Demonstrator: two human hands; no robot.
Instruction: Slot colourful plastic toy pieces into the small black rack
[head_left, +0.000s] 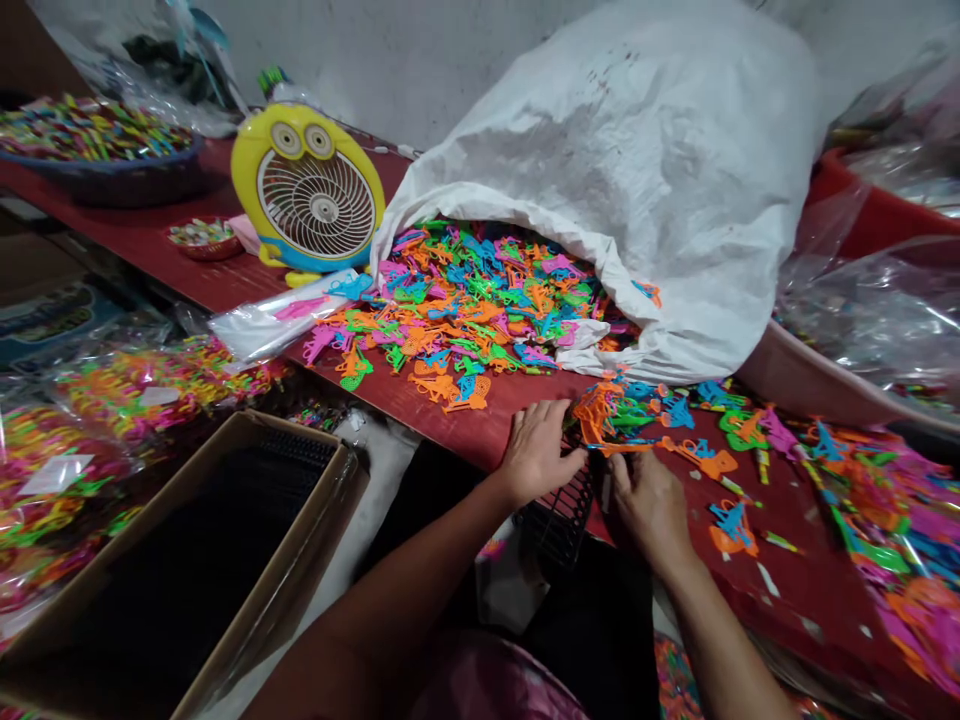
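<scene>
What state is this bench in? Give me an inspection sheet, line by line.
surface: red-painted bench, strewn with pieces at the near right.
job's things: dark slotted rack at the bench edge; loose neon plastic pieces beside it.
clutter: white sack spilling more pieces; bagged pieces at left.
hands: left hand and right hand both at the rack's top, among the pieces.
cables: thin pale cord behind the yellow fan.
surroundings: blue bowl of pieces; cardboard box holding dark racks; red tub.
</scene>
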